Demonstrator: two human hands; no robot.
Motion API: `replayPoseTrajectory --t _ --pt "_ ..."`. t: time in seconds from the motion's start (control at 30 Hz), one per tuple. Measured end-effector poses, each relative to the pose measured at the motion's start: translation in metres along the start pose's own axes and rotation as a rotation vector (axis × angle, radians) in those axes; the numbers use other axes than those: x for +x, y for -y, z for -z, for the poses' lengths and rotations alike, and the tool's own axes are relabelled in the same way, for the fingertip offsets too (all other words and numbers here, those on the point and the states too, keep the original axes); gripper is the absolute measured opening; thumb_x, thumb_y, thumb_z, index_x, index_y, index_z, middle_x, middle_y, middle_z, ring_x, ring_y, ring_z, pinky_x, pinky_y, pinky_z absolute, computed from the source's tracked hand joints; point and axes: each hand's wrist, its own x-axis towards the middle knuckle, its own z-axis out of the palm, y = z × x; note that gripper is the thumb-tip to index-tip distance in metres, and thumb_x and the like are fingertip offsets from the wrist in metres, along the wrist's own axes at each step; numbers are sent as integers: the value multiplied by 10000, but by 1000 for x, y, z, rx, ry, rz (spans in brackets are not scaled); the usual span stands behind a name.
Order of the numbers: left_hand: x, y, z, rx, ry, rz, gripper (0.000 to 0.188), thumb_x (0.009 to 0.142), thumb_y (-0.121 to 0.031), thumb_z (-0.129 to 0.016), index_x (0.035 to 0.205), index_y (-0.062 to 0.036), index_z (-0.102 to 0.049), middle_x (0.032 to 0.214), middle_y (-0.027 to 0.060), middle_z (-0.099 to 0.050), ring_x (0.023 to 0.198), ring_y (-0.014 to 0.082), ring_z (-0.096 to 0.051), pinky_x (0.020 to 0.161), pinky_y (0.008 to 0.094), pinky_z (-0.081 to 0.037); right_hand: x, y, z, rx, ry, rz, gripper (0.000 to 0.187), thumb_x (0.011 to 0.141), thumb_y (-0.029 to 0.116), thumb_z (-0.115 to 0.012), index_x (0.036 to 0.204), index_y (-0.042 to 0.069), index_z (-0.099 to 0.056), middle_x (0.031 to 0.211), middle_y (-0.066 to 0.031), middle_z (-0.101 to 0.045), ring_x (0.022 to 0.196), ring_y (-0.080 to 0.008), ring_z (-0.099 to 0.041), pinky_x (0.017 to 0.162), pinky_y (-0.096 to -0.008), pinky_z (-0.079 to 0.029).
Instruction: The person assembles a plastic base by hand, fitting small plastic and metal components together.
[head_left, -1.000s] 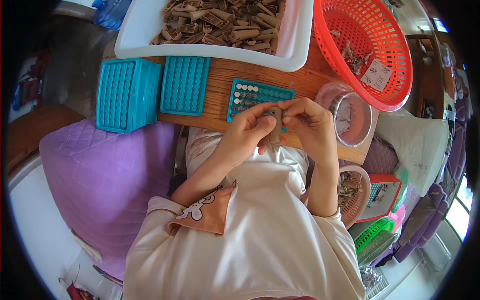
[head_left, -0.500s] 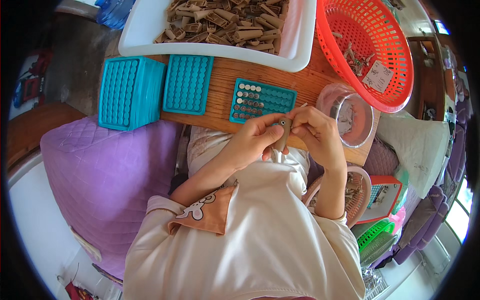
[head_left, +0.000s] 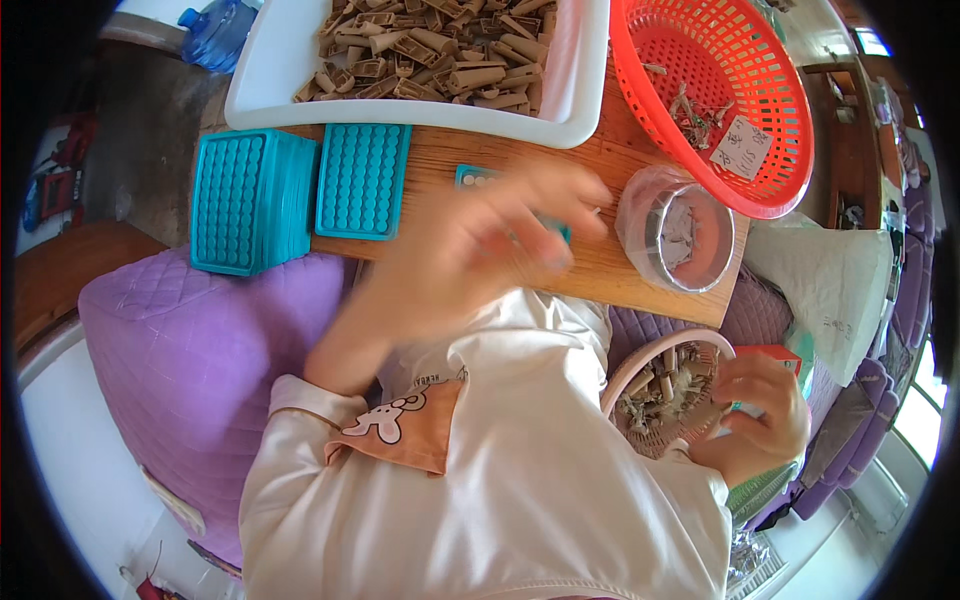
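Note:
My left hand, smeared by motion, passes over the table above the teal coin-cell tray. Its thumb and fingers look apart, and I make out no tan part in it. Most of that tray, with small round discs in its pockets, is covered by the hand. Down on the right, my right hand hovers beside the rim of a pink basket, fingers loosely bent and apart, with nothing visible between them. Tan casings and pale wispy pieces lie in that basket. A red box is partly hidden behind the right hand.
A white bin full of tan casings stands at the back. Left of the middle are a stack of teal trays and a single teal tray. A round container lined with plastic and a red basket stand at the right.
Both hands were together around a tan casing; now they are apart. The right hand has moved down and right to the pink basket, the left sweeps over the tray. The casing is out of the hands.

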Motion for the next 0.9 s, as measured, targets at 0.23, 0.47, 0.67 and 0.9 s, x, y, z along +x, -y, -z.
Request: replayPoseTrajectory --t 0.23,0.47,0.67,0.9 --pt "76 4 120 1471 -404 212 281 796 -207 -499 1055 -103 -537 966 114 -593 868 266 -575 737 348 -451 11 -13 25 -96 -134 -132 410 617 198 -661 937 -34 -552 866 -133 -571 759 -265 -555 668 -328 -438" --pt "111 48 138 1778 -143 430 415 751 -184 -563 1139 -115 -434 939 152 -584 905 318 -548 758 403 -445 125 -161 96 -345 -485 -375 243 750 114 -543 978 36 -511 783 -106 -585 710 -190 -567 664 -300 -437" --pt "95 4 122 1467 -360 385 343 760 -140 -558 1085 -66 -477 836 117 -585 817 239 -589 714 340 -489 158 -203 114 -376 -346 -543 299 732 155 -568 1012 77 -496 796 -85 -589 745 -176 -569 647 -299 -440" --pt "73 -13 104 13 -403 90 291 819 -188 -552 1069 -77 -452 827 95 -558 730 161 -591 617 269 -495 122 -158 139 907 -460 -156 247 807 78 -460 1047 44 -511 854 -6 -560 755 -78 -548 624 -207 -439"
